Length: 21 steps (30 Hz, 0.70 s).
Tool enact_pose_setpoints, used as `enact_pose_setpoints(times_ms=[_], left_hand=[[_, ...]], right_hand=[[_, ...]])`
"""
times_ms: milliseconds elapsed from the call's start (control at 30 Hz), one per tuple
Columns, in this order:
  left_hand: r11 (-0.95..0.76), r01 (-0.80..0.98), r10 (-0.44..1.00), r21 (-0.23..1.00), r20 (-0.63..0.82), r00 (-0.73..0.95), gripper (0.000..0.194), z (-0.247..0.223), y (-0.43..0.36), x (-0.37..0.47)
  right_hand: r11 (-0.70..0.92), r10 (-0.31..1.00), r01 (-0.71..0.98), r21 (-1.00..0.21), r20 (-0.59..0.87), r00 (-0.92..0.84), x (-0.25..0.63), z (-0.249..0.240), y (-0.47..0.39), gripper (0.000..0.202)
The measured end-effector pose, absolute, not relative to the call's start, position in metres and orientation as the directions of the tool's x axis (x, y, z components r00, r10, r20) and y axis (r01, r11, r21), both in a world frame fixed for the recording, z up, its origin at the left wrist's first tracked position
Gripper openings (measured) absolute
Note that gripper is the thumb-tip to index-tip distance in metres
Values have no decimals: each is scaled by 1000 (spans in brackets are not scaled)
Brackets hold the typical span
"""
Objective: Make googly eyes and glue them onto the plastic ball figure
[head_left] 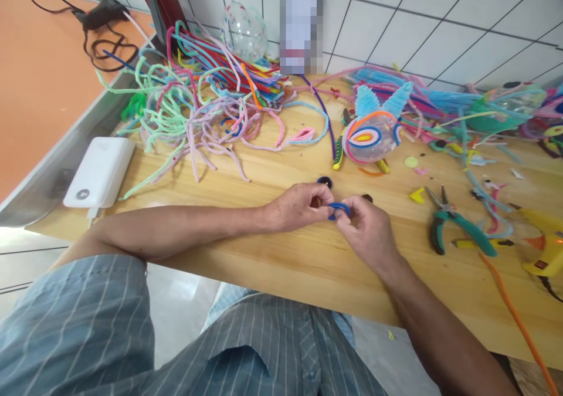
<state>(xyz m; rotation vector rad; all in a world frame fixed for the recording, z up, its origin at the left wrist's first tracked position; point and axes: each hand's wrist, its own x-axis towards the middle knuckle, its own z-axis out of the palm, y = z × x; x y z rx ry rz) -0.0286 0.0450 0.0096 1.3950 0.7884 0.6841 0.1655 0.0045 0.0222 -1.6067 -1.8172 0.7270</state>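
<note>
Between my two hands is a small loop of blue pipe cleaner (339, 209), low over the wooden table. My left hand (301, 207) pinches its left side with thumb and forefinger. On the opposite side, the thumb and fingertips of my right hand (367, 232) are closed on the same loop. A dark round piece with a blue edge (324, 182) lies just beyond my left fingers. Behind it sits a clear ball (373, 141) with fuzzy blue ears and an eye shape of coiled pipe cleaners in blue, white, orange and yellow.
Green-handled pliers (457, 226) and a yellow glue gun (543, 240) lie to the right, near an orange pipe cleaner (519, 314). Tangled pipe cleaners (197, 102) cover the back left. A white power bank (100, 172) is at the left edge. The tiled wall (396, 20) bounds the back.
</note>
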Motion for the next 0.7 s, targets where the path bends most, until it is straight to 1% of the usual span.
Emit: enact_pose_setpoints(times_ms=[67,167,233,367,700], left_hand=[[71,32,814,997,-77,576,23,9,43,-30],[105,-18,837,994,-79,541,28,8,41,-30],[126,-45,847,991,-83,524,31,7,40,-29],[164,-67,847,984,-106,520,36,6,39,-27],[215,-158,854,964,-107,509,39,6,37,-25]], right_hand=[[93,995,609,-788,51,-85,166,22,4,11],[15,997,460,-888,-20,-70,166,24,4,17],[-15,998,387,-922,-39,-55,165,25,4,19],[-39,999,347,-937,-50,-22,163,27,3,18],[-73,997,265,-961,-60,57,159,25,2,17]])
